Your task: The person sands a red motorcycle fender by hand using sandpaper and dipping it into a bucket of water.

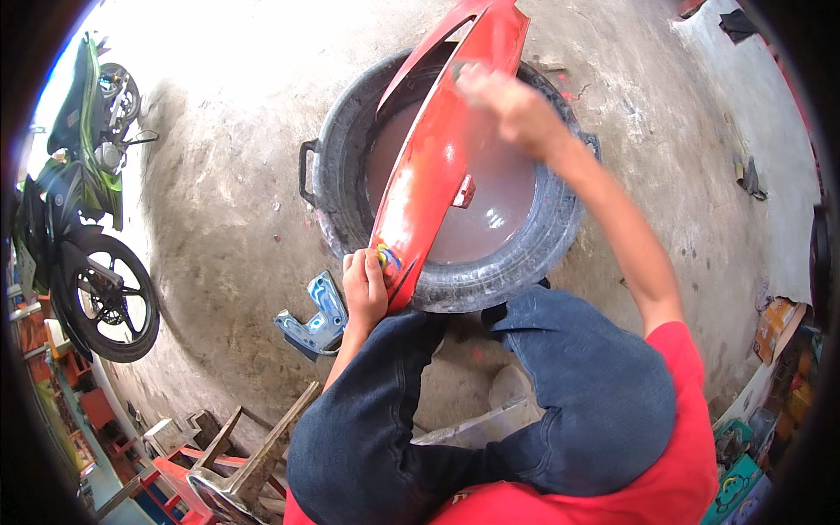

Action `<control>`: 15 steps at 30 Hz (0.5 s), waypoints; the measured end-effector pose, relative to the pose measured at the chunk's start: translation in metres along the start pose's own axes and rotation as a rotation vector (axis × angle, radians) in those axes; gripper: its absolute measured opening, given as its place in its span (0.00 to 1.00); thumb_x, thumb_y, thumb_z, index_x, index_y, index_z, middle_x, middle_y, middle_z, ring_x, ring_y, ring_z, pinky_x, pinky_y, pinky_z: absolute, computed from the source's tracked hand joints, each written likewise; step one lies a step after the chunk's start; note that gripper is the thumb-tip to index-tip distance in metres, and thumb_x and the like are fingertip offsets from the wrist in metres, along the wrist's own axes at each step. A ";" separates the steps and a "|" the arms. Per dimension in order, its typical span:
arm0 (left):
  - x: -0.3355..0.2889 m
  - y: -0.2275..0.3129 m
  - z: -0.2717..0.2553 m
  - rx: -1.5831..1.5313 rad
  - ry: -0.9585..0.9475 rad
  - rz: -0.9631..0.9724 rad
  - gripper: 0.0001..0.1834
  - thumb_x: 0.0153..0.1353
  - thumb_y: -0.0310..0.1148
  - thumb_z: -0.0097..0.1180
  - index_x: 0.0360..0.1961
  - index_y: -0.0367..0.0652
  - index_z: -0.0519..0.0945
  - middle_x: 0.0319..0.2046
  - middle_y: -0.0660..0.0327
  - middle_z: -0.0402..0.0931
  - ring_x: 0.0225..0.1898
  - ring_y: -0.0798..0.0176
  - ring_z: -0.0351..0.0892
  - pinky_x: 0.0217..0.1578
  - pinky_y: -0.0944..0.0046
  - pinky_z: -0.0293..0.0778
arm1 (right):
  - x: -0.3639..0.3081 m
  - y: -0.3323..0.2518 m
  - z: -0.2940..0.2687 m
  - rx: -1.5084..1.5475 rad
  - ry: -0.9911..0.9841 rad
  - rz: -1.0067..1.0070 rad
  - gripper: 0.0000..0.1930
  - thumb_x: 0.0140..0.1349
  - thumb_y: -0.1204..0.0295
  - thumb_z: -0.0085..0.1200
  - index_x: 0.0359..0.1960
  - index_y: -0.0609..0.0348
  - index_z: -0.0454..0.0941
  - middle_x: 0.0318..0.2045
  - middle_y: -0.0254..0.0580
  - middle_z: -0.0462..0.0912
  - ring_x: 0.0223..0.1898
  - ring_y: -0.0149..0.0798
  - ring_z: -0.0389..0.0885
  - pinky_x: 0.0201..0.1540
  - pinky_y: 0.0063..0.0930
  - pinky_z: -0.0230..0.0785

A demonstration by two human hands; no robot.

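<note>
A long red motorcycle body panel (418, 188) lies slantwise across a black rubber tub (346, 166) holding murky greyish-pink water (490, 223). My left hand (364, 284) is closed on the panel's near end, beside a small yellow and blue sticker (388, 256). Higher up, my right hand (516, 105) reaches over from the right with curled fingers at the panel's far part. Motion blurs its fingertips; a small dark-grey bit shows there, but I cannot make out what it is. The panel's near tip rests on the tub's rim near my left knee.
A blue and white plastic part (317, 319) lies on the concrete floor (236, 201) left of my knee. A green and black motorcycle (87, 219) stands at the left. Wooden stools (241, 459) are at lower left. A cardboard box (777, 328) and clutter line the right wall.
</note>
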State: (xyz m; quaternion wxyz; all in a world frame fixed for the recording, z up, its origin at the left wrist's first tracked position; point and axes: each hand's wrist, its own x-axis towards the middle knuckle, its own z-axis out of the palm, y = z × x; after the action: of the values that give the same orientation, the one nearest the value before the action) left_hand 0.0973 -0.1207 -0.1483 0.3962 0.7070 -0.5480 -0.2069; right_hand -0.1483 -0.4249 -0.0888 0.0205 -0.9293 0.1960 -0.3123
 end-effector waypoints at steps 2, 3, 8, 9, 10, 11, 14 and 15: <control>-0.001 -0.006 -0.005 0.024 0.000 -0.001 0.17 0.78 0.35 0.42 0.36 0.36 0.78 0.31 0.51 0.76 0.36 0.46 0.72 0.42 0.49 0.68 | 0.001 -0.053 0.007 0.113 -0.095 -0.123 0.20 0.64 0.75 0.50 0.58 0.56 0.82 0.59 0.46 0.84 0.64 0.43 0.81 0.69 0.39 0.71; -0.003 -0.006 -0.005 0.032 -0.009 0.003 0.17 0.78 0.35 0.41 0.35 0.36 0.77 0.31 0.51 0.76 0.37 0.46 0.72 0.42 0.49 0.68 | -0.001 -0.069 0.006 0.121 -0.166 -0.154 0.20 0.65 0.73 0.50 0.58 0.55 0.82 0.60 0.45 0.84 0.64 0.41 0.80 0.69 0.38 0.72; 0.001 -0.001 0.001 0.029 -0.025 0.001 0.18 0.79 0.36 0.40 0.35 0.37 0.77 0.30 0.51 0.75 0.36 0.46 0.71 0.42 0.49 0.67 | -0.011 -0.005 0.001 -0.055 0.015 0.157 0.21 0.65 0.75 0.48 0.59 0.60 0.81 0.61 0.49 0.82 0.66 0.47 0.78 0.73 0.41 0.66; 0.000 -0.003 -0.002 0.052 -0.021 0.006 0.19 0.79 0.37 0.40 0.35 0.37 0.77 0.30 0.51 0.75 0.36 0.45 0.71 0.42 0.49 0.67 | -0.013 -0.021 0.003 -0.042 0.003 0.168 0.21 0.65 0.74 0.48 0.60 0.60 0.81 0.61 0.49 0.83 0.66 0.47 0.78 0.73 0.42 0.65; 0.000 -0.005 -0.006 0.064 -0.020 -0.004 0.19 0.79 0.37 0.40 0.35 0.37 0.77 0.30 0.51 0.75 0.36 0.45 0.71 0.42 0.49 0.67 | -0.014 -0.042 0.010 0.031 -0.022 0.069 0.21 0.65 0.74 0.48 0.59 0.59 0.81 0.61 0.48 0.83 0.66 0.47 0.78 0.73 0.42 0.65; -0.001 -0.006 -0.005 0.064 -0.026 -0.003 0.19 0.79 0.37 0.40 0.35 0.37 0.77 0.30 0.51 0.75 0.36 0.45 0.71 0.42 0.49 0.67 | -0.017 -0.070 0.011 0.095 -0.057 -0.017 0.20 0.66 0.74 0.47 0.58 0.59 0.81 0.61 0.48 0.83 0.67 0.46 0.78 0.73 0.42 0.65; -0.003 -0.010 -0.002 0.059 -0.020 -0.001 0.19 0.79 0.37 0.39 0.34 0.37 0.77 0.30 0.51 0.75 0.36 0.45 0.71 0.42 0.49 0.67 | -0.019 -0.060 0.019 -0.041 -0.090 -0.058 0.19 0.66 0.74 0.48 0.56 0.58 0.82 0.60 0.48 0.83 0.66 0.45 0.78 0.71 0.41 0.67; 0.000 -0.005 0.002 0.050 -0.031 0.010 0.19 0.79 0.37 0.39 0.34 0.37 0.77 0.29 0.51 0.75 0.36 0.45 0.71 0.41 0.49 0.67 | -0.021 -0.038 0.017 -0.131 -0.098 -0.029 0.19 0.65 0.74 0.48 0.56 0.58 0.82 0.60 0.49 0.83 0.65 0.46 0.79 0.71 0.42 0.67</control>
State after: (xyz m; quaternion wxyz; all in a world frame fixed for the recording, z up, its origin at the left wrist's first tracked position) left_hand 0.0988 -0.1206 -0.1540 0.3710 0.7107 -0.5624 -0.2022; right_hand -0.1402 -0.3830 -0.1089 -0.0354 -0.9457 0.2012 -0.2530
